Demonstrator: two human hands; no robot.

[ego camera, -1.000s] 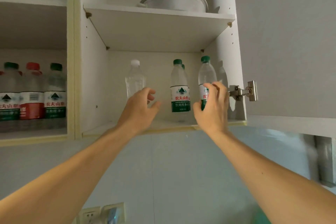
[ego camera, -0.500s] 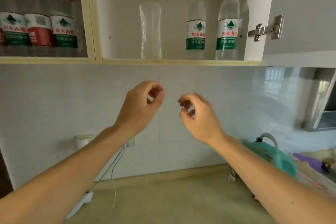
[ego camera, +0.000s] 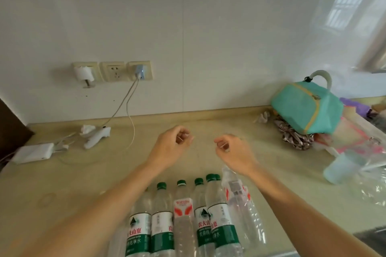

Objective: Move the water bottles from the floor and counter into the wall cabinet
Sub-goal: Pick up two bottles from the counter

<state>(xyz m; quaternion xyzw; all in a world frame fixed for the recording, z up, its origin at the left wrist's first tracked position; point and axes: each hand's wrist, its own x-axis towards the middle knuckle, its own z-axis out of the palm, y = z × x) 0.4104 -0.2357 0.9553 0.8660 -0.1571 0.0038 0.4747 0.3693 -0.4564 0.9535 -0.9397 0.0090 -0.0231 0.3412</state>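
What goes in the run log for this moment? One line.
left hand: empty, curled | right hand: empty, curled | clear plastic green-capped water bottles: upright on beige counter | next: grasp

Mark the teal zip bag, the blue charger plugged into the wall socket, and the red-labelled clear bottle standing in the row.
Teal zip bag (ego camera: pixel 300 108): head view, front fabric panel.
Blue charger (ego camera: pixel 139 71): head view, its body.
Red-labelled clear bottle (ego camera: pixel 183 208): head view, red label.

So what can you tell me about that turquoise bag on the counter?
The bag is turquoise fabric, boxy and puffed, with an orange-yellow zip line running across its top and down its front. A pale curved handle arches above it, fixed by a dark clip. It sits at the right rear of the counter by the wall, resting tilted on crumpled patterned cloth. Neither hand touches it.
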